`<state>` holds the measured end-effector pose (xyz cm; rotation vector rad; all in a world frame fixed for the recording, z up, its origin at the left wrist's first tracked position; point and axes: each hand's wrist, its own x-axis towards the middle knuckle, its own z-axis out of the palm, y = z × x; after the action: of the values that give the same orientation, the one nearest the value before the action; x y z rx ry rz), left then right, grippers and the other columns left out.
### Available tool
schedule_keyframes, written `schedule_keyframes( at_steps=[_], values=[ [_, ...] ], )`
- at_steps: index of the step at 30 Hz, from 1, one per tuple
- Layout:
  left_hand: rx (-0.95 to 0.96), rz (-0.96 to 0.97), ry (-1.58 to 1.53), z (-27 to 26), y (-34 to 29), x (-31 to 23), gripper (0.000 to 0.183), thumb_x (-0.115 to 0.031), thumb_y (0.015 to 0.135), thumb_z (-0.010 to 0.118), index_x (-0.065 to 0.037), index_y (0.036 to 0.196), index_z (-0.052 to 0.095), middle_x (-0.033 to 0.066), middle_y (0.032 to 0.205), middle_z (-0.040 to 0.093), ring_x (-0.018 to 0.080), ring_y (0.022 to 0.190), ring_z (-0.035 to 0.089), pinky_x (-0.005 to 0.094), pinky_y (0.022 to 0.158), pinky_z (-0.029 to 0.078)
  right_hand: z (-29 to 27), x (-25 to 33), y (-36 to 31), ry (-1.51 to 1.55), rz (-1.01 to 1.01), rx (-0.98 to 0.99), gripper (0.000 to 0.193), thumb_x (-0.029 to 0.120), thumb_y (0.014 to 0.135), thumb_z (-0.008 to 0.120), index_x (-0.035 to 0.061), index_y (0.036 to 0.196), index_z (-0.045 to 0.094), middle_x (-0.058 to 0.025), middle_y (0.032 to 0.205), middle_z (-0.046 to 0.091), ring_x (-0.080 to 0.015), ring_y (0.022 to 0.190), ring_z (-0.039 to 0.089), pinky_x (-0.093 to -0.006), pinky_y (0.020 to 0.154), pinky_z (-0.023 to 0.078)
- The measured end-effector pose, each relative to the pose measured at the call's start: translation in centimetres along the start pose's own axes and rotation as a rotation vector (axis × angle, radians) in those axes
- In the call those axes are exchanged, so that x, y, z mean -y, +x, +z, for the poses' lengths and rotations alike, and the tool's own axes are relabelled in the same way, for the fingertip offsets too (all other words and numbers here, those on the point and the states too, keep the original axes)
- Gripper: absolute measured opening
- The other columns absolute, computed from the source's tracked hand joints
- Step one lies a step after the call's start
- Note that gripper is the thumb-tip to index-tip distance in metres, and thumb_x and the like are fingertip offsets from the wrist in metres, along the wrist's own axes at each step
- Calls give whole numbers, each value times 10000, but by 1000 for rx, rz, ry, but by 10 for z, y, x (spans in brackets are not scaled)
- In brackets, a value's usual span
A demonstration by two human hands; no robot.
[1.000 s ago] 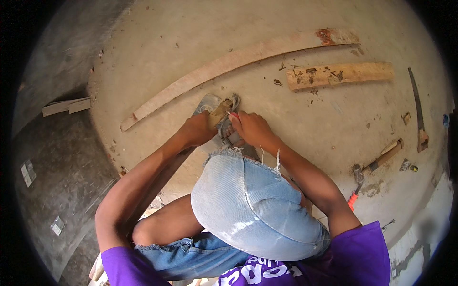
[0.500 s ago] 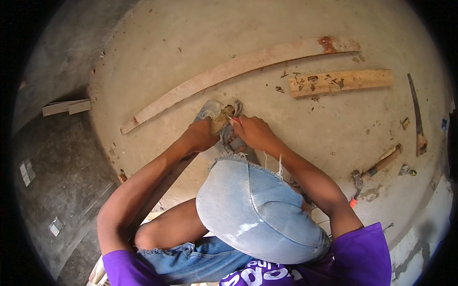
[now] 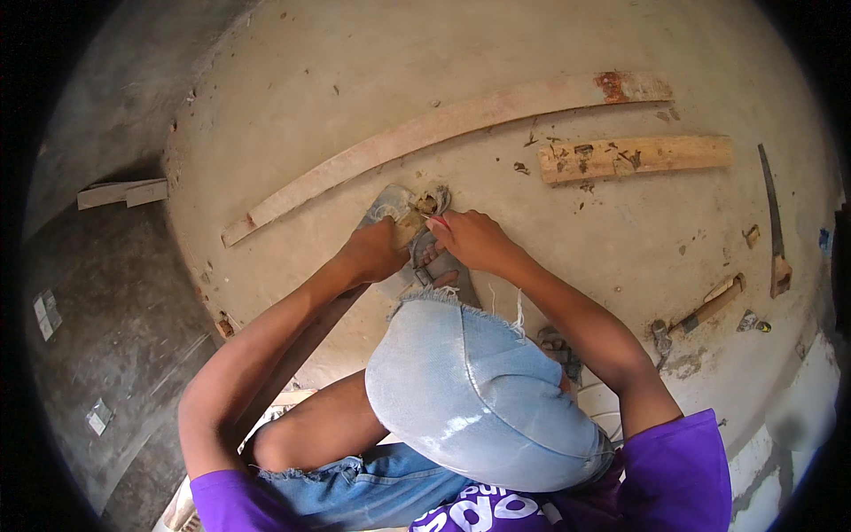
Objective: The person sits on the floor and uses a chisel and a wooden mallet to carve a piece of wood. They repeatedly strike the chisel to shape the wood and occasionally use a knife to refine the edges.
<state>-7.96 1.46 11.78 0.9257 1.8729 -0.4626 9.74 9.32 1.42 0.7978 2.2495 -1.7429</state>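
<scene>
Left hand point(image 3: 376, 248) curled round tan block point(image 3: 407, 229), right hand point(image 3: 472, 239) gripping red tool point(image 3: 437, 219); block between both.

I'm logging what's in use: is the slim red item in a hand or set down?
In hand: the red item pokes out of the right hand. What its tip touches is too small to tell.

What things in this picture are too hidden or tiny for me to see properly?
All in the head view:
Light-brown piece: near end hidden by the left hand.
Red thing: partly covered by the right hand, tip too small to make out.
Purple shirt: cut off by the lower edge.
Blue scrap: too small to name.
</scene>
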Motion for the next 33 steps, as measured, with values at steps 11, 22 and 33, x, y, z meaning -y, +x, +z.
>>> schedule_keyframes(
  at_steps=[11,22,33],
  values=[
    [-7,5,-1,-2,-5,-6,504,-285,830,693,104,1125,569,341,1062,666,455,1045,656,479,919,521,4,4,-6,-66,72,4,533,442,1035,449,-37,941,664,-270,864,694,-450,861,682,-537,776,530],
    [-3,13,70,4,4,4,448,-302,867,668,42,1136,573,250,823,706,360,754,724,462,730,567,12,-2,-3,59,35,-50,528,424,1046,434,-39,906,647,-264,798,686,-464,804,673,-547,751,519],
    [-31,65,-10,8,5,9,387,-266,884,654,48,1087,552,200,737,692,291,594,699,418,570,560,21,-3,-9,75,47,-113,518,411,1039,446,-36,876,649,-284,799,679,-490,798,664,-555,757,522]
  ],
)
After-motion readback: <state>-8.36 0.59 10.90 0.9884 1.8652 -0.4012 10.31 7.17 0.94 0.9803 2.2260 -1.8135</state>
